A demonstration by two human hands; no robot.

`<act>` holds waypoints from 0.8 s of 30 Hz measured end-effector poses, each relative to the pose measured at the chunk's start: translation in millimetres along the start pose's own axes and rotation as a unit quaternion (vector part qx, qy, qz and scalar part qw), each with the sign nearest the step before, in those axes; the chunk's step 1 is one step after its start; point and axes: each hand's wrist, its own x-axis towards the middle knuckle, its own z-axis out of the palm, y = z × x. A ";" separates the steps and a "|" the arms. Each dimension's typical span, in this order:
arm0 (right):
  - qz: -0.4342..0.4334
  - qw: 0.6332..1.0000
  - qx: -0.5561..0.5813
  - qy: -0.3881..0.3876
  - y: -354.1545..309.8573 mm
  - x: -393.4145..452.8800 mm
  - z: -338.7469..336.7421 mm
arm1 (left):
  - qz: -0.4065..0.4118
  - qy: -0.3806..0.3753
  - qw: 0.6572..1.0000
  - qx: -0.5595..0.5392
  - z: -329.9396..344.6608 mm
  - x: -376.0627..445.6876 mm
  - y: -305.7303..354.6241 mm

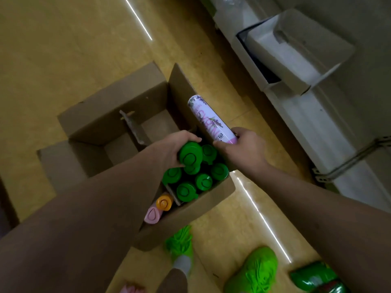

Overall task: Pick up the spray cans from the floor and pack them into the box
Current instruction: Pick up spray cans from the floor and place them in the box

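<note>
Head view, looking down over both forearms into an open cardboard box (211,199) standing on the yellow floor (63,60). The left hand (175,149) curls its fingers round the green cap of a spray can (190,156) held just above the cans already packed at the box's near right end. The right hand (239,146) grips a purple can (211,121) by its lower end; this can, printed with lavender sprigs, tilts up and away over the box's right wall (its cap is hidden by the fingers).

Count inside the box: six green caps (203,180) stand upright and close together beneath the left hand, the held can making a seventh; beside them, across a cardboard divider (133,127), sit one orange cap (164,203) and one pink cap (152,216), partly covered by the left forearm. The far compartments show only bare cardboard.

On the floor at the lower right lies one green can (315,280) on its side, close to the right forearm. Two bright green shoes (254,269) stand near the box. A white open carton (296,53) rests on a pale ledge at upper right.
</note>
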 end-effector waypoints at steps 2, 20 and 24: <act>-0.011 1.000 -0.002 -0.005 3.0 5.9 4.8 | -0.007 0.006 1.000 0.002 4.2 9.7 1.1; -0.032 0.999 0.018 0.003 -6.7 38.7 31.9 | 0.011 0.084 0.995 -0.053 11.2 67.1 -10.9; -0.040 0.999 0.008 0.008 -10.8 46.3 37.7 | 0.019 0.094 0.995 -0.010 14.5 72.7 -8.7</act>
